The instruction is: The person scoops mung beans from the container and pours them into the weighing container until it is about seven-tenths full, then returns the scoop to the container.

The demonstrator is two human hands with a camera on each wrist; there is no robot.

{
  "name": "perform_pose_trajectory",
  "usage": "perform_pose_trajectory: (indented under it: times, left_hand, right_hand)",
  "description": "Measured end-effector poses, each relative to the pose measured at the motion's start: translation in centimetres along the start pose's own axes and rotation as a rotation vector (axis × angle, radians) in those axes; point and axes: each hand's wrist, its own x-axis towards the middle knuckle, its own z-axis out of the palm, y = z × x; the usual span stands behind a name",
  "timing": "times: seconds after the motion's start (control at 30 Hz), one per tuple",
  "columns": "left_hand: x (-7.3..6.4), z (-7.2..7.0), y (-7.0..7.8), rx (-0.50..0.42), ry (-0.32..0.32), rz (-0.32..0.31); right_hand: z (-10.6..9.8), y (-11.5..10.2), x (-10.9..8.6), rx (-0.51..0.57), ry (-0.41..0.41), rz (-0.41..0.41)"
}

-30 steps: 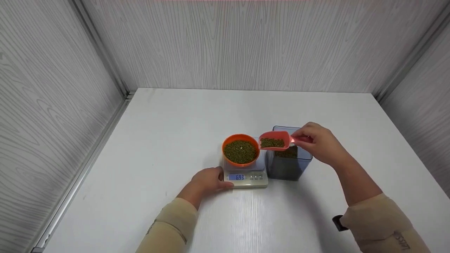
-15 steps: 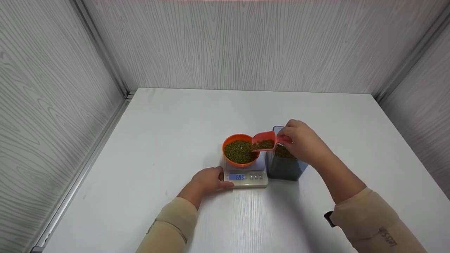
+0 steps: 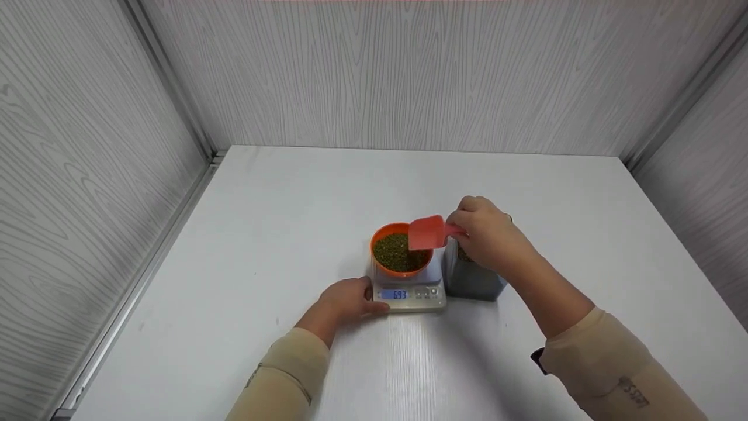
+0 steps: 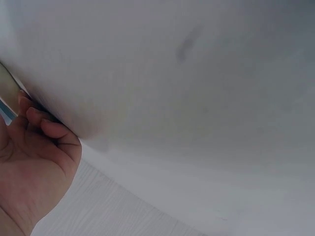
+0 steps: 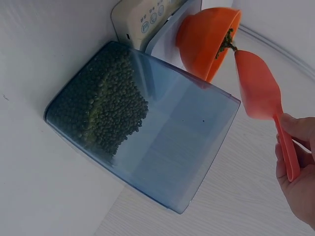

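My right hand [image 3: 489,237] pinches the handle of a red scoop [image 3: 425,233], tipped over the right rim of an orange bowl [image 5: 197,42]. In the right wrist view, green beans [image 5: 226,42], which look like mung beans, fall from the scoop's lip into the bowl. The bowl stands on a digital kitchen scale [image 3: 409,304], filled with many of these beans; the display seems to read 693. At the scale's left side, my left hand [image 3: 346,299] holds its edge, thumb at the front corner and fingers curled against the side. The left wrist view shows little of the scale.
Right of the scale, close to it, stands a clear bluish container [image 5: 172,128] with beans in its lower part. My right hand and forearm partly cover it in the head view. Grey wood-grain panels [image 3: 380,76] wall the white table [image 3: 280,222] at the back and sides.
My right hand has moved left from above the container to the bowl and turned the scoop over, so its underside now faces up. My left hand stays on the scale; the display looks unchanged.
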Motion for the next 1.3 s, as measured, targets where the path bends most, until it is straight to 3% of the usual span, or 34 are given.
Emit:
perform_pose_trajectory:
  times: [0.13,0.47,0.67,1.0,1.1,1.3]
  left_hand:
    - [-0.1,-0.1,0.2,-0.004,-0.001,-0.009]
    - [-0.1,-0.1,0.2,0.010,-0.005,-0.012]
    - [0.0,-0.1,0.1,0.017,0.004,0.001]
    - [0.0,0.1,-0.1,0.002,0.012,0.007]
    - [0.1,0.1,-0.2,0.005,0.019,0.022]
    - [0.1,0.0,-0.1,0.002,0.011,0.018]
  right_hand:
    - [0.0,-0.1,-0.1,-0.019,0.038,-0.046]
    - [-0.1,0.8,-0.4,0.021,0.074,-0.026]
    - [-1.1,1.8,-0.9,0.099,0.069,0.046]
    - [-4.1,4.9,-2.3,0.135,0.083,0.204]
    - [-4.2,6.1,-2.7,0.129,0.063,0.238]
    - [-2.8,7.5,-3.1,0.114,-0.076,0.298]
